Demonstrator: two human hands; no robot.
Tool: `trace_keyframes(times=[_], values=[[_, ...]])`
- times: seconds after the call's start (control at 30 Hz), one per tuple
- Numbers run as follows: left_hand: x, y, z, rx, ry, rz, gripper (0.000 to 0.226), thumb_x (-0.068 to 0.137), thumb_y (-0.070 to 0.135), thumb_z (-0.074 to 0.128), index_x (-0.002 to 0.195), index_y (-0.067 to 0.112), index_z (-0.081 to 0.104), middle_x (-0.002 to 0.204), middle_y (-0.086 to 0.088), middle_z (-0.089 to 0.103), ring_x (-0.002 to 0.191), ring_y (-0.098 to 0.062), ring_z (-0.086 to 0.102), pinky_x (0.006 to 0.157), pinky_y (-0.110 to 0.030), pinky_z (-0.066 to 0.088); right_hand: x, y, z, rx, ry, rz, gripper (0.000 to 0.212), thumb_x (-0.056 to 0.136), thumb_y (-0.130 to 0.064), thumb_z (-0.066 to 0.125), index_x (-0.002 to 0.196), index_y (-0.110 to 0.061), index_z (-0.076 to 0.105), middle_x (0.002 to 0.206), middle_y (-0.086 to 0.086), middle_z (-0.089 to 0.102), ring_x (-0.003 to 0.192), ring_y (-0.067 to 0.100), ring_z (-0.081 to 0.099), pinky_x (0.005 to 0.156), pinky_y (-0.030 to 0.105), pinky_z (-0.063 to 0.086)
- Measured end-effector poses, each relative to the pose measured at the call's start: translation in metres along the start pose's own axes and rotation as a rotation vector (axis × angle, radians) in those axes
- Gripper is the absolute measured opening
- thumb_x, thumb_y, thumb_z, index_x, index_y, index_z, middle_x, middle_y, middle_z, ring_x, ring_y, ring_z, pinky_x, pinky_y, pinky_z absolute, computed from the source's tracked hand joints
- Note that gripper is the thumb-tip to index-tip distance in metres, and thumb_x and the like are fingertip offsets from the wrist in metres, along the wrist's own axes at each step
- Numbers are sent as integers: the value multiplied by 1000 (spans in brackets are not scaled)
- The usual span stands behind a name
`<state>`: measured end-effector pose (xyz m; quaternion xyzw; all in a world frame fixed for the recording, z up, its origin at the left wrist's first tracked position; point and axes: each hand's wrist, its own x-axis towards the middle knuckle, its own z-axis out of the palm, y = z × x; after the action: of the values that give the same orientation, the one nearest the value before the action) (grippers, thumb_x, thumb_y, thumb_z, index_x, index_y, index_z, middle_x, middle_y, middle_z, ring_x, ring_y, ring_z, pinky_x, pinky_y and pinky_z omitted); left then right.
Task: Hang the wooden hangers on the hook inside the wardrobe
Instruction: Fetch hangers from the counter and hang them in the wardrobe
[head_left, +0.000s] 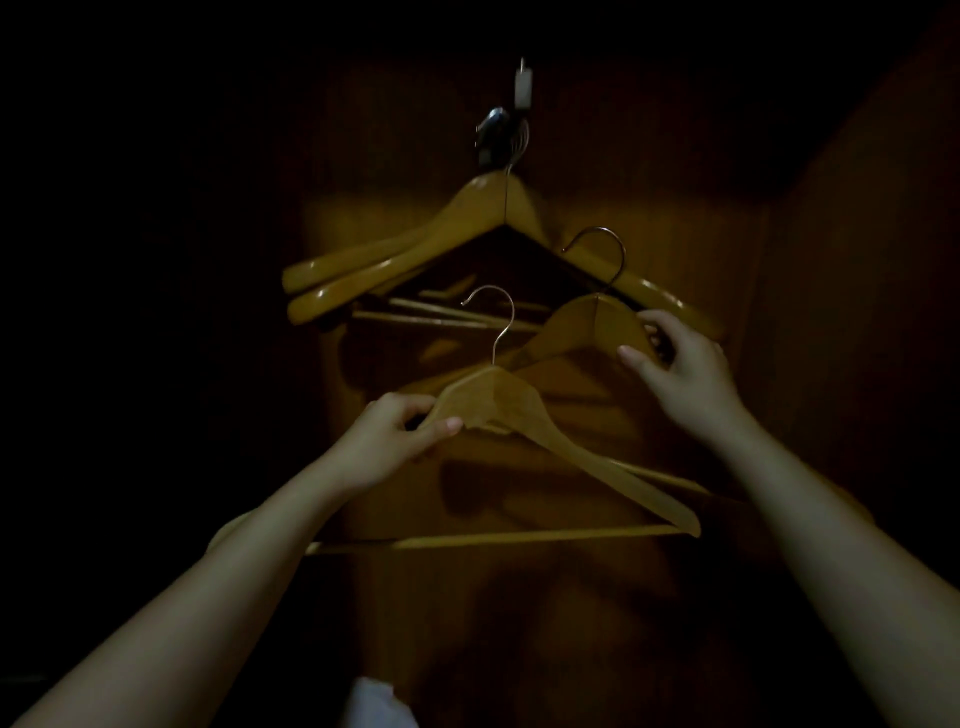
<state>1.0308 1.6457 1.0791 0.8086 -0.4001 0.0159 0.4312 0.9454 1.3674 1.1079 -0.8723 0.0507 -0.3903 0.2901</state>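
Gripping the near wooden hanger (519, 410) by its left shoulder, just beside the neck, your left hand (395, 441) has thumb and fingers curled round the wood. Its wire loop points up, free of anything. Your right hand (680, 364) grasps a second wooden hanger (582, 322) by its right shoulder, a little farther in and to the right, thumb in front and fingers behind. That one's wire loop also stands in open air.

You hold both below the wall hook (498, 135), which sits high at the centre of the back panel of the wardrobe (519, 623). On it a bunch of thick wooden hangers (467, 218) already hangs: at least two, with thinner bars showing behind them. It is too dim to count them exactly.

The job looks partly done. Some are up, and the two in your hands are left; each needs lifting until its wire loop goes over the wall hook. Besides the hung bunch, a pale white item (374, 701) shows at the near bottom edge, too dark to name.
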Motion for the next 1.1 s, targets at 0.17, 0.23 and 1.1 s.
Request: trace_keyframes(times=[0.17,0.23,1.1], values=[[26,31,-34,35,52,83,15,89,27,56,76,24,63,65,7,63,60,-1,59,57,-16,46,43,-26,-21,-15,61,-87,56,90,-33,54,140,-40,30,135,5,52,100,24,53,103,55,37],[38,42,-48,71,72,106,15,89,28,56,76,28,62,68,7,62,62,-1,60,58,-15,46,64,-38,-25,-16,72,-128,57,92,-32,52,142,-42,26,144,0,44,113,28,53,108,57,30],[59,58,-94,132,183,102,23,92,31,52,70,26,58,63,5,58,48,4,54,46,-10,41,155,-89,29,-179,-61,-65,58,93,-29,49,145,-25,24,135,13,43,125,31,42,102,46,42]])
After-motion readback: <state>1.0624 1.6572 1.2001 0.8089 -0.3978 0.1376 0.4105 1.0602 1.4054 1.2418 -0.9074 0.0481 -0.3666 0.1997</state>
